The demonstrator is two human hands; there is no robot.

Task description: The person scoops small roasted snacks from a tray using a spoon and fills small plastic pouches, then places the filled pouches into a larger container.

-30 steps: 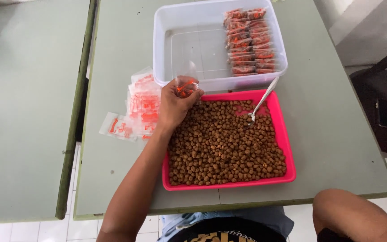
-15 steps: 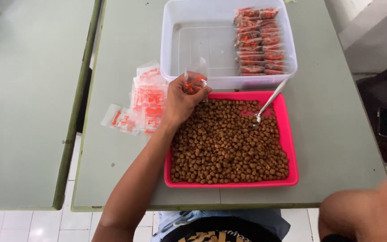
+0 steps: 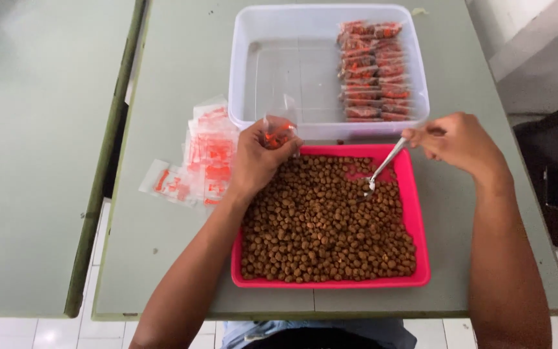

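Now the right hand (image 3: 460,142) has arrived, gripping the metal spoon (image 3: 381,169) in the kibble (image 3: 324,226), while the left hand (image 3: 259,158) pinches a small clear pouch (image 3: 278,132).

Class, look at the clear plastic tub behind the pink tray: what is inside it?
Inside the clear tub, a stack of small filled packets, printed orange, lies along its right side; the left part shows only bare floor. Whatever sits beneath the stack is covered.

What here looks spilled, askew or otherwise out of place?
Little stands out. One brown pellet lies on the table between the pink tray and the clear tub, and the empty sachets lie in a loose, fanned pile.
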